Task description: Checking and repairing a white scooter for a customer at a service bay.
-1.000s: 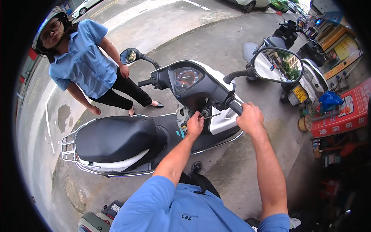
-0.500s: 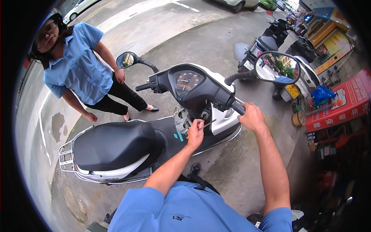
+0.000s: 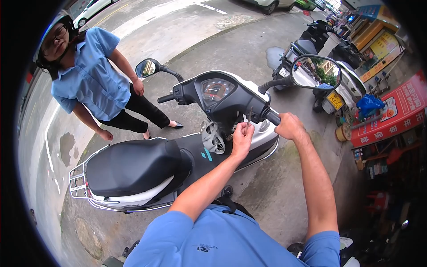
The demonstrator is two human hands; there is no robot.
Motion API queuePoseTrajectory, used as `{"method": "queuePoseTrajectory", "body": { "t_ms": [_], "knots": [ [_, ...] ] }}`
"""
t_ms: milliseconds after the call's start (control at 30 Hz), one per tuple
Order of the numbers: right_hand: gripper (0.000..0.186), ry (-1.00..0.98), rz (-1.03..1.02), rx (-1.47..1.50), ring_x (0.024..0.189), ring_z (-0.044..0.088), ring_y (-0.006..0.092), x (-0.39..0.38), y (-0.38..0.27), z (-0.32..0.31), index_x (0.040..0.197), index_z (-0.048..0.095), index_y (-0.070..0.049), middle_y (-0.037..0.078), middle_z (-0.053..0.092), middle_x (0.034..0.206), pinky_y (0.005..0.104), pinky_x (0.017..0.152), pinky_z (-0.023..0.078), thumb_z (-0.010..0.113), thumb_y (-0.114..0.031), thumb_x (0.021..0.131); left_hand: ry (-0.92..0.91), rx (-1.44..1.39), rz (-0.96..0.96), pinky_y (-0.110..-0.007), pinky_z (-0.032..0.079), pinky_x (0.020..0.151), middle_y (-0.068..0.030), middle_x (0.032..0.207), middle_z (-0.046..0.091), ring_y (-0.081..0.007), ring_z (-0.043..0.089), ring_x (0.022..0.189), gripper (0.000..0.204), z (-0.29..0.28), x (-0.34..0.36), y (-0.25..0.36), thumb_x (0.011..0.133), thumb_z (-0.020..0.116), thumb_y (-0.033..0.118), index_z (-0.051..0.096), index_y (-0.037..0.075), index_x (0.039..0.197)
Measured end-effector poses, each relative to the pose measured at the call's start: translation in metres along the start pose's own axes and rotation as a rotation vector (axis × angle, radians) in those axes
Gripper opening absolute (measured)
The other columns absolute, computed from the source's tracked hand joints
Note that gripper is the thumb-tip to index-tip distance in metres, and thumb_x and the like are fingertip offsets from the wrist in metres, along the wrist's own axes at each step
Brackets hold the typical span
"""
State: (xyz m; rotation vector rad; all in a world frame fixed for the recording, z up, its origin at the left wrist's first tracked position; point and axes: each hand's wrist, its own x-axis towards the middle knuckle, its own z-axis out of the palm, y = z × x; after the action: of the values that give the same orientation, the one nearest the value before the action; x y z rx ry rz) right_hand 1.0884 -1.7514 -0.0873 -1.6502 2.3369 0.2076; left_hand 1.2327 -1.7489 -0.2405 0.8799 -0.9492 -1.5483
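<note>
A white and black scooter (image 3: 133,173) stands across in front of me, its handlebar turned toward the upper right. My right hand (image 3: 290,126) is closed around the end of the right handlebar grip (image 3: 272,117). Between the fingertips of my left hand (image 3: 242,141) is a thin metal tool (image 3: 249,119), upright beside the right switch housing; its exact kind is unclear. The dashboard (image 3: 217,90) with its round dial lies beyond. A bundle of grey straps or cloth (image 3: 212,137) hangs below the dashboard, left of my left hand.
A person in a light blue shirt (image 3: 95,75) and helmet stands at the far left, past the seat (image 3: 138,168). Mirrors rise on both sides, the right mirror (image 3: 316,72) nearest my right hand. More scooters (image 3: 307,46), a blue plastic bag (image 3: 370,105) and a red banner (image 3: 396,113) are on the right.
My left hand has moved up and right, from below the dashboard to the right switch housing, and the tool now points upward. My right hand stays on the grip.
</note>
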Motion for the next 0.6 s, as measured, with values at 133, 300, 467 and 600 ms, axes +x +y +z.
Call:
{"method": "queuePoseTrajectory", "body": {
  "t_ms": [133,300,467,600],
  "knots": [
    [0.042,0.012,-0.019,-0.022,0.109,0.058,0.0365,0.0,-0.008,0.002,0.111,0.067,-0.009,0.018,0.061,0.116,0.0458,0.094,0.046,0.055,-0.014,0.071,0.042,0.043,-0.007,-0.022,0.039,0.058,0.0033,0.072,0.051,-0.0046,0.046,0.065,0.022,0.003,0.004,0.005,0.092,0.062,0.023,0.054,0.003,0.095],
    [0.033,0.076,-0.078,-0.017,0.097,0.062,0.0387,-0.004,-0.013,0.0,0.096,0.067,-0.003,0.023,0.066,0.1,0.0459,0.085,0.049,0.059,-0.013,0.066,0.136,0.142,-0.082,-0.028,0.047,0.069,-0.0082,0.081,0.065,-0.0125,0.059,0.076,0.029,0.006,0.01,-0.001,0.087,0.068,0.027,0.057,0.001,0.095],
    [0.033,0.117,-0.169,0.039,0.084,0.063,0.0411,-0.006,0.0,0.003,0.091,0.063,0.004,0.025,0.064,0.081,0.0448,0.076,0.048,0.063,-0.012,0.062,0.177,0.007,-0.044,-0.026,0.043,0.058,-0.0004,0.07,0.055,-0.0087,0.051,0.064,0.026,0.027,0.013,-0.026,0.084,0.07,0.024,0.056,0.003,0.089],
    [0.031,0.089,-0.193,0.083,0.079,0.063,0.0399,0.0,0.007,0.007,0.088,0.062,0.004,0.024,0.064,0.079,0.0432,0.075,0.048,0.063,-0.011,0.062,0.245,0.024,-0.055,-0.028,0.041,0.056,0.0003,0.065,0.052,-0.0084,0.047,0.06,0.027,0.032,0.011,-0.018,0.081,0.072,0.022,0.053,0.004,0.084]
  ]
}}
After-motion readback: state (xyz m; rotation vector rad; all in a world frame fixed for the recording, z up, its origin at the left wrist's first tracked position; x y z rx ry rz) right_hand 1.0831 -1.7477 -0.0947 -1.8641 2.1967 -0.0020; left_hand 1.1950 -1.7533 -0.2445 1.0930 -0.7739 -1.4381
